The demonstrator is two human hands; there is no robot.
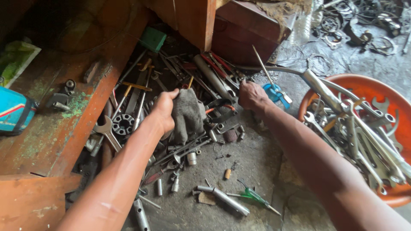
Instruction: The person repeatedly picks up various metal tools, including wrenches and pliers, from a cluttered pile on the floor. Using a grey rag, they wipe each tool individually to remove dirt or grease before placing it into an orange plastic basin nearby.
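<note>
My left hand [163, 112] grips a dirty grey cloth glove [188, 114] and holds it over a heap of tools [171, 81] on the concrete floor. My right hand [252, 96] reaches into the same heap further right, its fingers closed among pliers with red handles [218, 109] and metal rods; what it grips is hidden. Wrenches, sockets and screwdrivers lie under and around both hands.
An orange round tub [364, 85] full of wrenches stands at the right. A worn orange wooden bench [64, 119] runs along the left, with a wooden leg [195, 21] behind the heap. A green screwdriver [254, 197] and a steel socket bar [224, 200] lie near the front.
</note>
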